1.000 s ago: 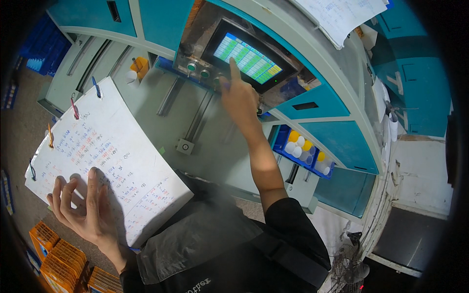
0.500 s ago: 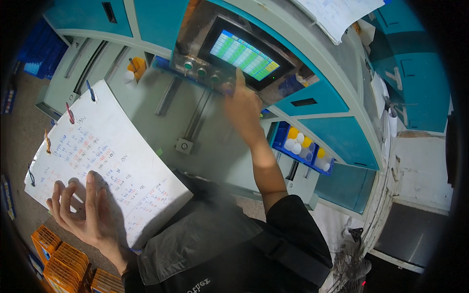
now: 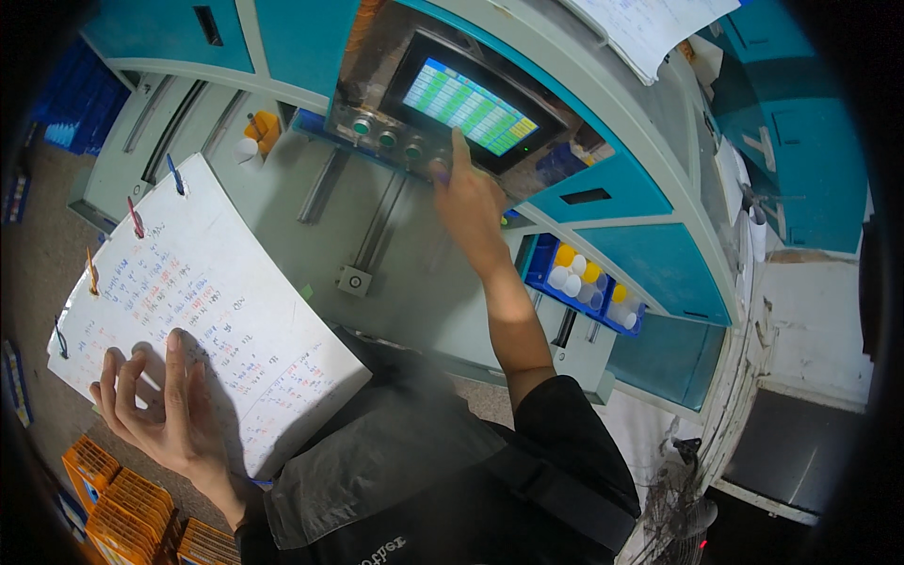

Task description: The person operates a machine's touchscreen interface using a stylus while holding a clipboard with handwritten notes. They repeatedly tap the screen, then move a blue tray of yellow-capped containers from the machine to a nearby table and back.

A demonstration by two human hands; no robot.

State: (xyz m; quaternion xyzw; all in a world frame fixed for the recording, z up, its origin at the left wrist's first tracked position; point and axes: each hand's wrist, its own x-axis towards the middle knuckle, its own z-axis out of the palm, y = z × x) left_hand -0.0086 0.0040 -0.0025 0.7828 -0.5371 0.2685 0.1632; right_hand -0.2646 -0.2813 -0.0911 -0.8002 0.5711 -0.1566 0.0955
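Note:
My left hand (image 3: pixel 169 410) lies with fingers spread on a thick stack of handwritten sheets (image 3: pixel 273 339), bound along one edge by coloured ties. The fingertips rest on the top page among blue and red writing. My right hand (image 3: pixel 473 207) reaches out to a control panel (image 3: pixel 372 89) on a machine. Its index finger is stretched to the lower edge of a lit touchscreen (image 3: pixel 471 105) showing a green and yellow table; whether it touches is unclear. The other fingers curl underneath, partly hidden. Close to the hand are round green push buttons (image 3: pixel 387 139).
Below the panel is a pale machine bed (image 3: pixel 414 301) with metal rails. A blue bin (image 3: pixel 539 262) holds white and yellow cups at right. A yellow holder (image 3: pixel 268 127) stands at left. Orange crates (image 3: pixel 127 513) sit lower left, a fan (image 3: pixel 673 513) lower right. Papers (image 3: pixel 650 33) lie above.
My right index fingertip has shifted very slightly left along the screen's lower edge. The left hand and the bound sheets have stayed in place.

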